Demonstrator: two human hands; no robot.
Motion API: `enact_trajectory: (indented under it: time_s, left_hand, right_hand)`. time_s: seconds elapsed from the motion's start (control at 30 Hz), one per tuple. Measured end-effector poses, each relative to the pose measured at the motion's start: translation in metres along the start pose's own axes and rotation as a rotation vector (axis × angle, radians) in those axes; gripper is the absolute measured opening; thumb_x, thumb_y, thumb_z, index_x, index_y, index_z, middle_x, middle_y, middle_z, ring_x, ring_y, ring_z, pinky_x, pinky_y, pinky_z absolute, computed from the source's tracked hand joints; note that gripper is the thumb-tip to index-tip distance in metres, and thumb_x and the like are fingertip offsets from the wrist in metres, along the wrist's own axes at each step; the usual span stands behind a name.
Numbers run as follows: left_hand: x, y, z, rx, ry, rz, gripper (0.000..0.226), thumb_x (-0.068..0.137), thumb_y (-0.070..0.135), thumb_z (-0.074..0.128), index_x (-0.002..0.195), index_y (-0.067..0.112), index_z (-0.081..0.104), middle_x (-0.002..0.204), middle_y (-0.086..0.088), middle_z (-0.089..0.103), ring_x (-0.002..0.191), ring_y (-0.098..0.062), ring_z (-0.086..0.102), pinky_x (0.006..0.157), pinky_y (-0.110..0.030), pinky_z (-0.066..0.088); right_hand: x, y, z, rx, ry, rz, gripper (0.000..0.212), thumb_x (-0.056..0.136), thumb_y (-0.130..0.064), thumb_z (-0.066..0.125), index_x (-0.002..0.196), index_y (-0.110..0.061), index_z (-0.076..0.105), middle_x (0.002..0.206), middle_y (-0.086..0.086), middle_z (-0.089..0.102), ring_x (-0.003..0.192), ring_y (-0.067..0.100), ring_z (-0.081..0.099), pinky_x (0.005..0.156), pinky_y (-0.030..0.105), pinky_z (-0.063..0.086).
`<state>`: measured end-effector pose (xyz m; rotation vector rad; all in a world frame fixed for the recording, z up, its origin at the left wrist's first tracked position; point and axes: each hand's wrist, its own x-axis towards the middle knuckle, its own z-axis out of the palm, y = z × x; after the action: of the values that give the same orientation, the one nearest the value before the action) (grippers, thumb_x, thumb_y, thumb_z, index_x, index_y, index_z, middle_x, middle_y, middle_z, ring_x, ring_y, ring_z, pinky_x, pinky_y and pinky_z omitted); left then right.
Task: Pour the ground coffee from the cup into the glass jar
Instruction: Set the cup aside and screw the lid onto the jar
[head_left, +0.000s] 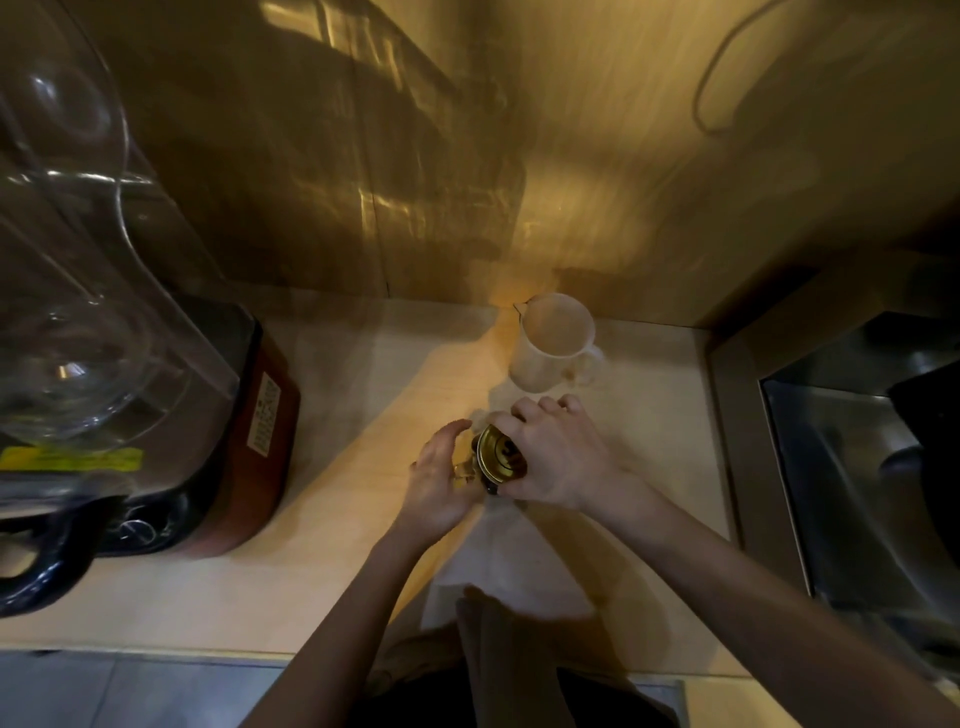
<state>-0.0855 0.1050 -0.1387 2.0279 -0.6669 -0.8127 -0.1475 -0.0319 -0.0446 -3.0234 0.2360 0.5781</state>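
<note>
A white cup (553, 343) with a spout and a handle stands upright on the counter by the back wall. In front of it both hands meet over a small glass jar (464, 470), mostly hidden. My right hand (558, 457) grips its gold metal lid (501, 457), which is tilted toward me. My left hand (441, 483) curls around the jar's left side. I cannot see any coffee in the cup from here.
A blender with a clear pitcher (78, 291) on a red-brown base (249, 452) fills the left side. A steel sink (857, 483) lies at the right. A white paper sheet (498, 566) lies on the pale counter (332, 374) under my forearms.
</note>
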Motion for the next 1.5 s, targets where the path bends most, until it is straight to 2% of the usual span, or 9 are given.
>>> enact_trajectory:
  time_s: [0.1,0.33,0.87,1.1,1.17,1.23,1.33,1.4,1.5]
  left_hand:
    - [-0.001,0.008,0.003,0.184,-0.094,0.064,0.101,0.058,0.039,0.073,0.142,0.025,0.019,0.148,0.003,0.03,0.138,-0.016,0.022,0.11,-0.041,0.016]
    - [0.006,0.006,0.004,0.197,0.015,0.077,0.092,0.058,0.046,0.077,0.137,0.024,0.034,0.143,0.002,0.043,0.137,-0.017,0.03,0.106,-0.034,0.016]
    - [0.008,0.003,0.005,0.184,0.001,0.052,0.09,0.058,0.049,0.076,0.135,0.029,0.034,0.136,0.006,0.051,0.123,-0.016,0.047,0.109,-0.046,0.02]
    - [0.008,0.002,0.004,0.179,-0.001,0.048,0.091,0.058,0.05,0.075,0.136,0.027,0.033,0.139,0.005,0.049,0.127,-0.015,0.044,0.109,-0.043,0.016]
    - [0.008,0.002,0.004,0.181,-0.007,0.05,0.091,0.058,0.048,0.075,0.136,0.028,0.034,0.139,0.005,0.049,0.127,-0.015,0.044,0.109,-0.043,0.017]
    - [0.009,0.003,0.004,0.182,-0.008,0.05,0.09,0.057,0.049,0.076,0.135,0.028,0.035,0.138,0.005,0.05,0.127,-0.014,0.044,0.109,-0.044,0.018]
    - [0.009,0.004,0.003,0.193,-0.008,0.049,0.091,0.058,0.047,0.076,0.136,0.027,0.034,0.138,0.005,0.05,0.127,-0.015,0.045,0.109,-0.045,0.019]
    - [0.009,0.004,0.002,0.194,-0.013,0.047,0.092,0.058,0.046,0.076,0.136,0.027,0.033,0.138,0.005,0.05,0.126,-0.015,0.045,0.109,-0.045,0.019]
    - [0.01,0.005,0.002,0.21,-0.062,0.062,0.091,0.057,0.049,0.076,0.135,0.031,0.034,0.136,0.006,0.052,0.126,-0.016,0.046,0.109,-0.046,0.017]
  right_hand:
    - [-0.001,-0.001,0.002,0.007,0.006,-0.003,0.072,0.075,-0.05,0.066,0.134,-0.023,0.036,0.124,0.007,0.049,0.113,0.029,0.046,0.097,0.044,0.032]
    - [-0.005,0.01,-0.006,0.025,-0.009,-0.096,0.08,0.073,-0.045,0.069,0.141,-0.029,0.029,0.139,0.003,0.04,0.124,0.026,0.039,0.103,0.043,0.028]
    - [0.002,-0.01,-0.007,0.018,0.073,0.069,0.066,0.074,-0.056,0.067,0.118,-0.01,0.047,0.106,0.012,0.062,0.096,0.029,0.06,0.087,0.037,0.04]
    - [-0.01,0.003,-0.019,0.067,-0.075,0.242,0.061,0.079,-0.071,0.049,0.063,-0.012,0.048,0.077,0.007,0.059,0.075,0.024,0.057,0.062,0.031,0.038]
    - [-0.013,0.009,-0.021,0.054,-0.073,0.215,0.053,0.08,-0.062,0.057,0.074,-0.01,0.058,0.081,0.007,0.059,0.084,0.026,0.059,0.064,0.031,0.039]
    - [-0.012,0.016,-0.018,0.09,-0.024,0.087,0.05,0.076,-0.047,0.069,0.111,-0.013,0.057,0.113,0.009,0.06,0.109,0.026,0.054,0.08,0.034,0.044]
    - [-0.007,0.017,-0.011,0.217,-0.125,-0.084,0.093,0.072,-0.032,0.077,0.146,-0.022,0.021,0.152,0.006,0.026,0.136,0.026,0.027,0.108,0.039,0.032]
    - [-0.005,0.014,-0.006,0.194,-0.175,-0.113,0.092,0.075,-0.035,0.075,0.147,-0.02,0.019,0.151,0.006,0.028,0.134,0.027,0.032,0.107,0.041,0.037]
    - [-0.001,0.014,-0.008,0.111,-0.063,0.009,0.072,0.073,-0.047,0.072,0.127,-0.01,0.042,0.125,0.01,0.056,0.11,0.028,0.055,0.085,0.038,0.048]
